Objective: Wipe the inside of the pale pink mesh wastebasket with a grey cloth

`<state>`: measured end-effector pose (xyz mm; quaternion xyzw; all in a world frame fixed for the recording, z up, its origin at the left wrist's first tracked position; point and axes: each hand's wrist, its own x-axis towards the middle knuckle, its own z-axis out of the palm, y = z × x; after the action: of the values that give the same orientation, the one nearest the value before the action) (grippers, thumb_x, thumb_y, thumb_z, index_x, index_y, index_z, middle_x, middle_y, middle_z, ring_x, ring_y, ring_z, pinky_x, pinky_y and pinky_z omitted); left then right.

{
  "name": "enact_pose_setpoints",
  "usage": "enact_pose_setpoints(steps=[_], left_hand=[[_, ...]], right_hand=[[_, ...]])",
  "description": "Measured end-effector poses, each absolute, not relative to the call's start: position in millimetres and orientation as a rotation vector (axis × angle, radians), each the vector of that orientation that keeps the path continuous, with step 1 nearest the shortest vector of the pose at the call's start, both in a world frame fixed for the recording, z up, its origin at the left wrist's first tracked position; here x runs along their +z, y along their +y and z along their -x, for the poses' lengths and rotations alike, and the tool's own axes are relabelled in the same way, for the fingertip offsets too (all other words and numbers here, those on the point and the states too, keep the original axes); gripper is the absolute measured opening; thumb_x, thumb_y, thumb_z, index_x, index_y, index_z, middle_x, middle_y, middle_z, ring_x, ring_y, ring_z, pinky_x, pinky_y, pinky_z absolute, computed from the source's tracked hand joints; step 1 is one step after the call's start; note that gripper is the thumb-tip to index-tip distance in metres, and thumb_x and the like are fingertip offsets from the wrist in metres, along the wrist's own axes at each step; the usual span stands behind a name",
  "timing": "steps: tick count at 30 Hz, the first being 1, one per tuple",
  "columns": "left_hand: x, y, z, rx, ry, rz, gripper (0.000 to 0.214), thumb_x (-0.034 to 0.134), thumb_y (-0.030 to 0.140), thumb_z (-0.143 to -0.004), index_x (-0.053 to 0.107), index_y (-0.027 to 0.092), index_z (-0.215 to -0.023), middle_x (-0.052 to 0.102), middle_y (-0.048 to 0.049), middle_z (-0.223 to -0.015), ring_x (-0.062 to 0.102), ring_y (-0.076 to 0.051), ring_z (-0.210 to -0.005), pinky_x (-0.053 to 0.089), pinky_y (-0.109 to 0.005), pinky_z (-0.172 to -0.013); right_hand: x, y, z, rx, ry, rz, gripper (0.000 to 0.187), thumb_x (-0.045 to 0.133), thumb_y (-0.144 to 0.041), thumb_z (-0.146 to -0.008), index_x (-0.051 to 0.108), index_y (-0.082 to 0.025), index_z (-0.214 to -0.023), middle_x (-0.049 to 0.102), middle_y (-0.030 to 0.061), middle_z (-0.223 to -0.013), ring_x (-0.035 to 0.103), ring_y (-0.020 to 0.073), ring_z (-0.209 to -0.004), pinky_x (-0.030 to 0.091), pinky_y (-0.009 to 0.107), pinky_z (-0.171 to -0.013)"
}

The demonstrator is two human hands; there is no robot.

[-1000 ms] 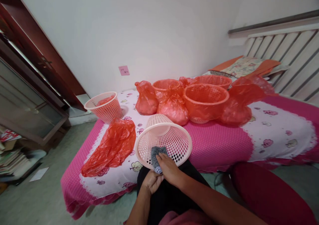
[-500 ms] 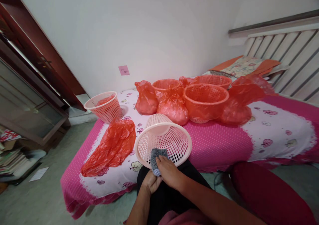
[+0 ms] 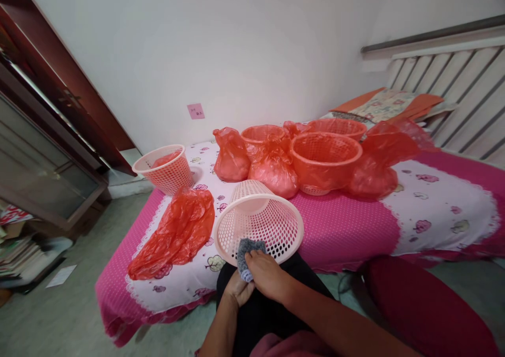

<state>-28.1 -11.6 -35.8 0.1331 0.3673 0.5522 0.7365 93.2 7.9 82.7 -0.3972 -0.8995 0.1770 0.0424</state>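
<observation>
A grey, fuzzy cloth piece with a pale striped end is between my two hands, at the mouth of a pale pink plastic basket. My left hand is closed at the striped end, its fingertips partly hidden. From the right, my right hand grips the cloth's grey part with bent fingers. The holed basket lies tilted on the bed with its opening toward me, just above my lap. Left of it, a crumpled red plastic bag is spread on the bedsheet.
Another pink basket with red plastic inside stands at the bed's left. Behind are red-bagged baskets and knotted red bags along the wall. A dark red round seat is at my right. Folded fabric lies near the radiator.
The grey cloth is more bunched up, and its top edge has changed shape. My right hand has shifted slightly left and lower. The basket and bags stay in place.
</observation>
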Motion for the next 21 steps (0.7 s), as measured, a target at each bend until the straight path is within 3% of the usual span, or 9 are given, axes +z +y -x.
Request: enact_pose_setpoints(steps=[6, 15, 21], left_hand=[[-30.1, -12.7, 27.4, 1.213, 0.828, -0.283, 0.009, 0.072, 0.012, -0.084, 0.076, 0.015, -0.091, 0.080, -0.0119, -0.109, 0.070, -0.027, -0.117, 0.046, -0.044, -0.115], [-28.9, -12.6, 26.8, 1.208, 0.855, -0.295, 0.014, 0.075, 0.011, -0.082, 0.076, 0.014, -0.095, 0.080, -0.0114, -0.105, 0.070, -0.027, -0.118, 0.049, -0.040, -0.112], [-36.0, -12.0, 29.5, 1.207, 0.839, -0.319, 0.020, 0.080, 0.011, -0.077, 0.075, 0.013, -0.097, 0.080, -0.0137, -0.103, 0.068, -0.031, -0.122, 0.046, -0.048, -0.115]], right_hand=[[85.5, 8.8, -96.1, 0.646, -2.717, 1.177, 0.031, 0.051, -0.010, -0.090, 0.064, -0.010, -0.118, 0.071, 0.0187, -0.117, 0.066, 0.0319, -0.110, 0.047, 0.040, -0.095], [85.7, 11.6, -100.4, 0.888, -2.534, 1.163, 0.029, 0.058, -0.009, -0.079, 0.066, -0.015, -0.105, 0.074, 0.0142, -0.106, 0.069, 0.0306, -0.101, 0.047, 0.038, -0.087], [73.5, 23.0, -98.4, 1.175, -2.231, 1.106, 0.033, 0.061, -0.011, -0.075, 0.068, -0.017, -0.107, 0.076, 0.0110, -0.105, 0.071, 0.0292, -0.100, 0.049, 0.039, -0.088]])
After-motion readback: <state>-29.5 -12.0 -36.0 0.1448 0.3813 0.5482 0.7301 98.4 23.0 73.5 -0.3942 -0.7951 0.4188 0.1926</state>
